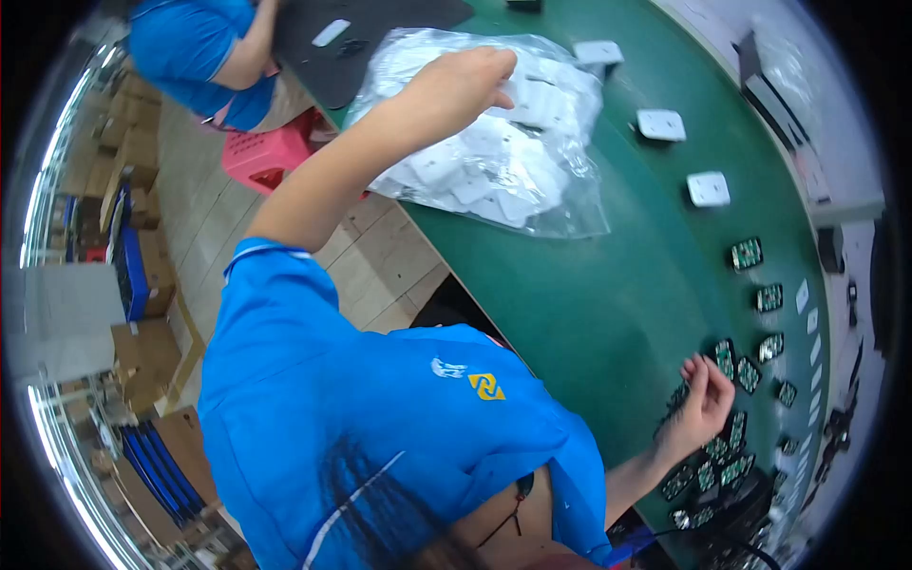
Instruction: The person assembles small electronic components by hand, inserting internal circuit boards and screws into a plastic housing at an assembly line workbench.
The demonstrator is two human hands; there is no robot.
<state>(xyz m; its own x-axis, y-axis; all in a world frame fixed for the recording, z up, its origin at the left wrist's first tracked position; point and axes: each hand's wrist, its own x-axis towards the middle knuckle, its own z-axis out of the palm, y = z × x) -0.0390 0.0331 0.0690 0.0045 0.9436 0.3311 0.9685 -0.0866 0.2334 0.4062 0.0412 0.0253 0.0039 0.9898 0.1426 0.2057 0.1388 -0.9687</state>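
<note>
My left hand is over a clear plastic bag filled with white plastic covers. Its fingers curve downward with a gap to the thumb, and nothing shows between them. On the right, my right hand has its fingertips pinched together beside a black-cased green circuit board. Whether anything is in that pinch is hidden. Several more circuit boards in black cases lie close around this hand.
White-covered units and open circuit boards form a curved row along the green table. Beyond the bag lies a black mat. Another person in a blue shirt sits far left, near a pink stool. Cardboard boxes line the left.
</note>
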